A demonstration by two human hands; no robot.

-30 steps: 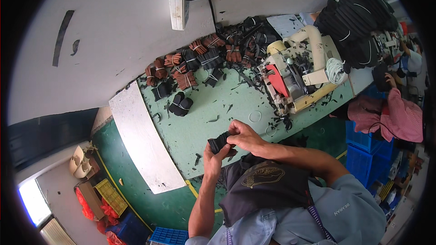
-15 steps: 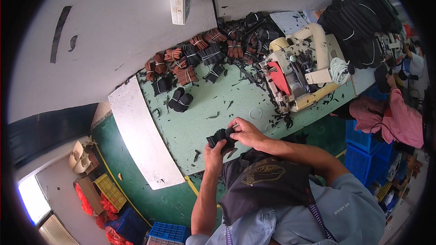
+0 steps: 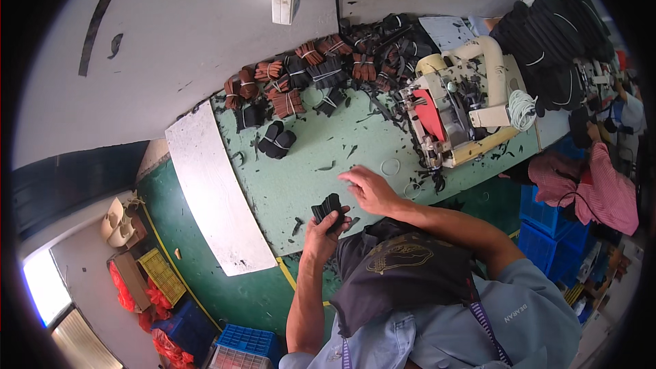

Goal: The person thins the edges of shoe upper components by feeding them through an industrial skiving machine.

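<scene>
Near the front edge of the table my left hand grips a small bundle of black strips, thumb across its near side. My right hand is just to the right of it and a little farther away, apart from the bundle, with its fingers partly stretched and nothing visible in them. Beyond my hands lies a tied black bundle on the green tabletop. A pale rubber band rests beyond my right hand.
Several brown and black tied bundles line the wall. A cutting machine with a cream hose stands on the right, with black scraps around it. A white board covers the table's left end. To the right sits a person in a checked shirt.
My right hand has let go of the black bundle and moved away from it. The left hand still holds the bundle. The whole view has shifted slightly.
</scene>
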